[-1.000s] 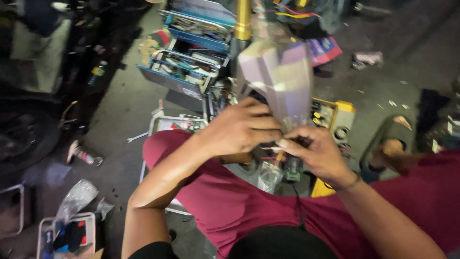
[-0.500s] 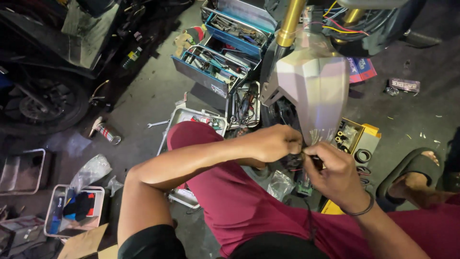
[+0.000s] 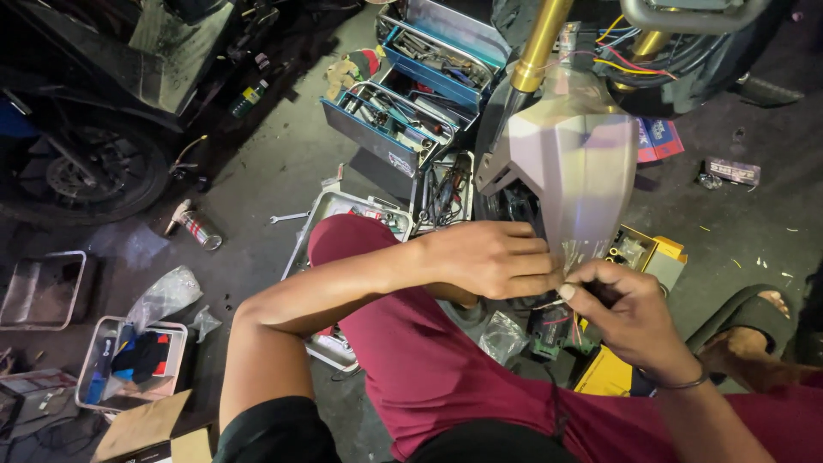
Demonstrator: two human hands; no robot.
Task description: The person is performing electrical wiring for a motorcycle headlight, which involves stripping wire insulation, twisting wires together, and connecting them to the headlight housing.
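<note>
A motorcycle's pale front fender point(image 3: 570, 167) and gold fork tube point(image 3: 540, 43) stand over the concrete floor point(image 3: 266, 180), with an open blue toolbox point(image 3: 403, 111) just beside them. The person sits with a maroon-clad knee raised. Below the fender's lower edge the two hands meet. The left hand point(image 3: 489, 257) has its grip curled nearly closed, fingertips pressed together on thin wires point(image 3: 549, 302). The right hand point(image 3: 626, 317) pinches the same wires between thumb and forefinger, touching the left.
</note>
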